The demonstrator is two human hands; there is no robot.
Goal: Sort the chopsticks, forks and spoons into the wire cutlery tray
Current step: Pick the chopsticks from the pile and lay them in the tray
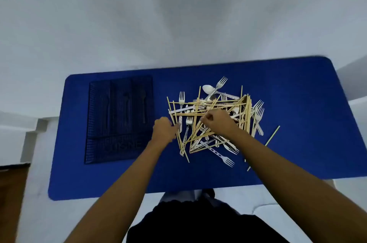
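- The wire cutlery tray [93, 151] is lying on the left part of the blue mat [297, 103]. Its dark wires are making it hard to tell if anything is sitting inside.
- The pile [208, 101] of chopsticks, forks and spoons is lying to the right of the tray, with a strip of bare mat between them.
- The right hand [217, 121] is resting on top of the pile, farther from the tray. Its fingers are curling in and seem to be pinching one stick.
- The left hand [163, 128] is working on the pile's side nearest the tray, curling its fingers round a few chopsticks [178, 137].
- The sticks are crossing under forks, so sliding them out slowly along their length is looking safest.
- The bare strip beside the tray is giving free room for carrying.
- One fork [226, 160] is lying at the pile's near edge, and a lone chopstick [273, 136] is lying farthest from the tray.
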